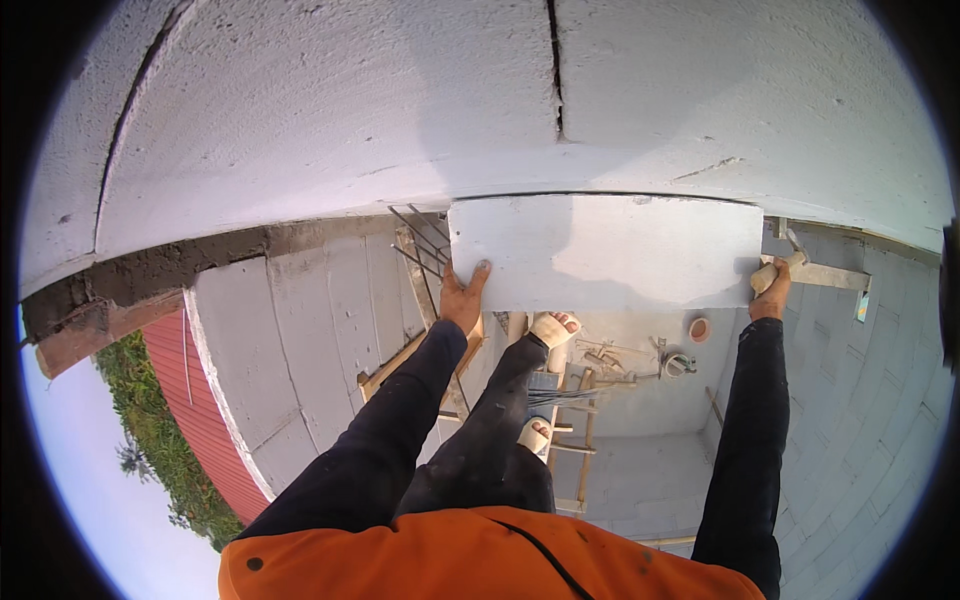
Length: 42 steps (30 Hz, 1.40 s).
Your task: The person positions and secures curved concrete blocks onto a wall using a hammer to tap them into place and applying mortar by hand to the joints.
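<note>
A flat, pale grey lightweight concrete block (515,255) lies lengthwise against the wall in front of me. At its lower left corner, my left hand (463,300) is closed, the thumb on the face and a finger along the end. My right hand (770,295) closes round the opposite end. A tool with a pale wooden handle (764,279), which looks like a hammer, is also at the right hand's fingers; whether they grip it too is partly hidden. The block's upper edge sits along a dark gap under the wall of larger blocks (300,100).
Thin steel rods (418,255) stick out left of the block. Below, my sandalled feet (553,328) stand on narrow wooden supports beside a ladder-like frame (580,440). Far down on the floor are a bucket (677,365), a round reddish container (699,329) and scattered tools. A red roof (200,390) slopes outside at left.
</note>
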Each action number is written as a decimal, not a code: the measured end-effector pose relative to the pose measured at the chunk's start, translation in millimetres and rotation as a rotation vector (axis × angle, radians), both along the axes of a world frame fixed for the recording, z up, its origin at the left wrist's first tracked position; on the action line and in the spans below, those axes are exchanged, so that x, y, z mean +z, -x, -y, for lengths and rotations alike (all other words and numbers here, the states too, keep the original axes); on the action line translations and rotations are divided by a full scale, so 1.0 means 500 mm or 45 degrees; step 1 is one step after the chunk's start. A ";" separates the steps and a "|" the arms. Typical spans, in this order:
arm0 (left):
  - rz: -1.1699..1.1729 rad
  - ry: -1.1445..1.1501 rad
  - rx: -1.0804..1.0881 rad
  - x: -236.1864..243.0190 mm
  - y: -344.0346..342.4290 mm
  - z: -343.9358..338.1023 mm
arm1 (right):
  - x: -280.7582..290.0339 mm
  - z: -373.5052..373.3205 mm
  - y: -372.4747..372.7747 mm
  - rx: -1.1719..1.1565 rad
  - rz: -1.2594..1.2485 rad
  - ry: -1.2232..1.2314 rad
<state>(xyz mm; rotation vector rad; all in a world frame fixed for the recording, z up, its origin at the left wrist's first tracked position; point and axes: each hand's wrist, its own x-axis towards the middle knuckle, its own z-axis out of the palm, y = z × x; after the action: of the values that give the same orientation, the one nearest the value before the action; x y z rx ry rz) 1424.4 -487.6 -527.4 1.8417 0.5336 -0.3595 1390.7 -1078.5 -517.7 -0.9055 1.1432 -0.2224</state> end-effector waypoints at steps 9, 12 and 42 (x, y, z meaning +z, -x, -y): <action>-0.150 -0.105 -0.083 -0.001 -0.032 -0.050 | 0.144 -0.242 0.283 -0.450 -0.223 0.327; -0.083 -0.638 -0.205 0.027 0.013 -0.049 | 0.246 -0.375 0.554 -0.336 -0.523 0.092; -0.199 -0.016 -3.088 0.376 1.409 0.678 | 0.489 -1.932 1.762 -2.781 -0.536 -0.723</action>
<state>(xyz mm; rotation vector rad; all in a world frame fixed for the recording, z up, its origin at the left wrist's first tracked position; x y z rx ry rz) 720.1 -826.6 -339.4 1.4670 -1.8990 -1.9171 509.5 -112.6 -273.4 1.1960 1.9858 -1.3734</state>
